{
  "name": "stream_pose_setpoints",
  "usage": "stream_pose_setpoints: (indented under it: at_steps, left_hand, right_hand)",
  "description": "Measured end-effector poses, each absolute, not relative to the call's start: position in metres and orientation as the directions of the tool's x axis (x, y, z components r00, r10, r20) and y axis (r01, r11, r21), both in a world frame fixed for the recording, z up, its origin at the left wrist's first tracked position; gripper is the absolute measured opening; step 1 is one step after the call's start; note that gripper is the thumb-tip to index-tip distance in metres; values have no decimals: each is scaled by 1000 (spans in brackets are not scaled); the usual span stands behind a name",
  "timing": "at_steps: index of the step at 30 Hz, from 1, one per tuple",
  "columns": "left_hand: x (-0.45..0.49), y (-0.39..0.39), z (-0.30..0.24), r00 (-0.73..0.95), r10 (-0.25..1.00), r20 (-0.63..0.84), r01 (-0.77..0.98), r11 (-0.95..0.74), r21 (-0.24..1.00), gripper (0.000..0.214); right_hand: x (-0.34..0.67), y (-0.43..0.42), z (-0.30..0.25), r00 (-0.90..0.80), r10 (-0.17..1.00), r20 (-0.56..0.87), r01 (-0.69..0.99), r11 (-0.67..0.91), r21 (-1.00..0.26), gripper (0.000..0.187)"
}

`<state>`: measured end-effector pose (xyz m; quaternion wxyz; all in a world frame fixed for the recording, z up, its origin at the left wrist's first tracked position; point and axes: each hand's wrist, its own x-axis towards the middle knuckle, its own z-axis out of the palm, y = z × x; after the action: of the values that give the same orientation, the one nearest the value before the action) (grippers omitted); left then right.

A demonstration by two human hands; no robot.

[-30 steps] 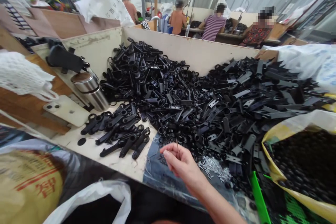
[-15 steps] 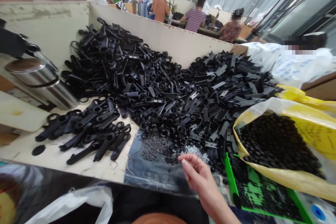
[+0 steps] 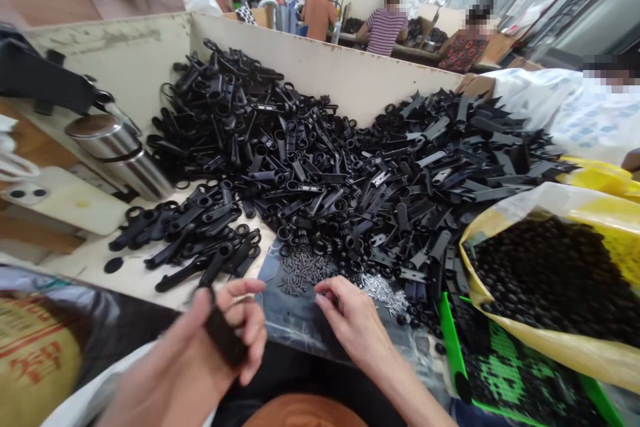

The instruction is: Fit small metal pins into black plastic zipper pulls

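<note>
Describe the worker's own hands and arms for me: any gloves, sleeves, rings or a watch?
Both are bare. The left hand and the right hand wear no gloves, and no ring shows on the fingers in view. The left forearm and the right forearm are uncovered down to the picture's lower edge, with no sleeve, cuff, watch or bracelet visible.
</note>
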<state>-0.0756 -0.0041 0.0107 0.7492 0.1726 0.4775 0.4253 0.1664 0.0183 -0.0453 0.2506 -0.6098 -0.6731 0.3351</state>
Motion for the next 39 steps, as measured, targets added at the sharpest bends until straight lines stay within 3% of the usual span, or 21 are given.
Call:
stream_pose_setpoints:
  at_steps: [2, 4, 6, 9, 14, 18, 23, 32, 36, 39]
  left_hand:
    - [-64, 7, 8, 323, 699, -638, -583, 678, 448, 49]
    - [-57, 9, -1, 370, 615, -697, -608, 727, 319, 36]
    - [-55, 3, -14, 362, 588, -723, -614, 734, 290, 30]
    - [-57, -8, -29, 339, 631, -698, -584, 723, 369, 30]
    - [-58, -12, -52, 288, 752, -593, -349, 659, 666, 58]
    - [-51, -1, -71, 276, 792, -544, -208, 602, 771, 74]
    - [-29, 10, -64, 324, 784, -530, -107, 587, 803, 74]
    - [-2, 24, -38, 391, 756, -525, -175, 621, 764, 61]
    - [-7, 18, -33, 361, 761, -538, -164, 620, 767, 58]
    - [-6, 17, -31, 376, 742, -555, -192, 648, 737, 60]
  right_hand:
    - [156, 24, -47, -198, 978, -68, 759, 109, -642, 12]
    - [146, 28, -50, -227, 969, -93, 849, 150, -507, 12]
    - [140, 30, -55, -238, 966, -104, 896, 176, -407, 11]
    - [139, 31, -60, -248, 966, -78, 912, 205, -356, 10]
    - [147, 26, -52, -240, 970, -44, 891, 202, -406, 9]
    - [177, 25, -44, -146, 986, 83, 824, 167, -541, 12]
    - [230, 43, -31, 101, 967, 233, 790, 65, -609, 16]
    - [237, 103, -27, -81, 974, 213, 806, 190, -561, 13]
    - [237, 88, -23, -48, 967, 249, 755, 199, -625, 16]
    - [226, 56, -23, 19, 981, 191, 622, 138, -771, 21]
